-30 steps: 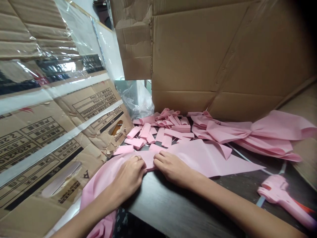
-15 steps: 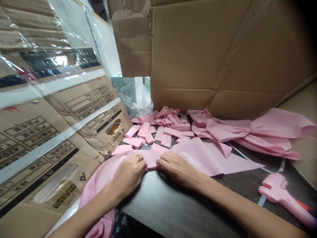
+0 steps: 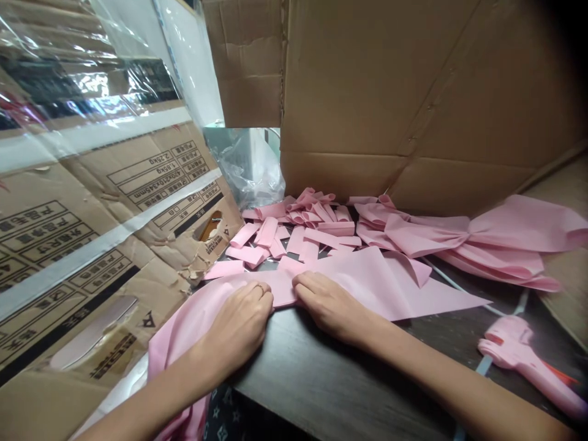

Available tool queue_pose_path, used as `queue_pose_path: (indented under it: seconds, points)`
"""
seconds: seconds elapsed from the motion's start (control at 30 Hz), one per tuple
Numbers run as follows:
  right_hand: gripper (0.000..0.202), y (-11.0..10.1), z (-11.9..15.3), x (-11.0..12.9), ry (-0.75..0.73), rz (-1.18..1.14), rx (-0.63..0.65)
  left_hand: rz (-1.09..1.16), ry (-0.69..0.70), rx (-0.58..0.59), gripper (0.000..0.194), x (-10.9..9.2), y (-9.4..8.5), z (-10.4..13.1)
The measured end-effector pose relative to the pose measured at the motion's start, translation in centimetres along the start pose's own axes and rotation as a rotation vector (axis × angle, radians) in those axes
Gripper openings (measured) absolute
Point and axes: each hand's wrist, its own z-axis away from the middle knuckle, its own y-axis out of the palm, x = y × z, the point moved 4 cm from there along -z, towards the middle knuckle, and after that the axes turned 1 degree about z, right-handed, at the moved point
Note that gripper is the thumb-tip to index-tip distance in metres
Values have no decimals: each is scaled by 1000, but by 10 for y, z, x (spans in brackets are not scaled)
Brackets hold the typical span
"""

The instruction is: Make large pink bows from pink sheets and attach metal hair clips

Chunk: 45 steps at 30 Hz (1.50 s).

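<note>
Right at the near edge of the dark table (image 3: 321,380), a long pink sheet (image 3: 367,282) lies flat, smooth and matte, its right end tapering to a point while its left end droops off the table's left edge in soft folds. Both hands press down on its middle. The left hand (image 3: 239,321), a ring on one finger, is curled over the sheet with the fingertips pinching the material where it bunches. The right hand (image 3: 328,303) sits just beside it, fingers bent and likewise gripping a fold of the same sheet; the two sets of fingertips nearly meet, and the sheet spreads away from them to either side.

Behind the hands, toward the far edge of the table, a heap of short pink strips (image 3: 298,229) lies loose, some folded into loops. To its right, a finished pink bow (image 3: 468,239) with wide gathered wings rests along the far right edge. At the near right corner lies a pink glue gun (image 3: 523,361) on its side, a pale cord trailing from it.

Cardboard closes in the table: a large brown box wall (image 3: 390,92) stands at the back, and a flattened printed carton (image 3: 92,245) under clear plastic film leans along the left side. A crumpled clear plastic bag (image 3: 250,165) is tucked in the far left corner between them; I cannot tell what it contains.
</note>
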Motion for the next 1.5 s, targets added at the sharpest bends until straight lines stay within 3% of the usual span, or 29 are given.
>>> queue_pose_path:
  seconds: [0.37, 0.67, 1.07, 1.27, 1.4, 1.5]
  points:
    - [22, -3, -3, -4, 90, -73, 30, -72, -31, -30, 20, 3, 5, -4]
    - [21, 6, -14, -18, 112, -82, 27, -122, -20, -26, 19, 17, 7, -25]
    - [13, 4, -10, -38, 84, -401, -75, 387, 36, -178, 15, 30, -1, -23]
    - [20, 5, -10, -39, 99, -438, -106, 431, -10, -197, 20, 34, -1, -25]
    - [28, 7, -11, -37, 111, -421, -99, 404, -22, -138, 18, 32, 2, -27]
    - [23, 6, -12, -31, 83, -299, -43, 352, -70, -105, 23, 26, 2, -26]
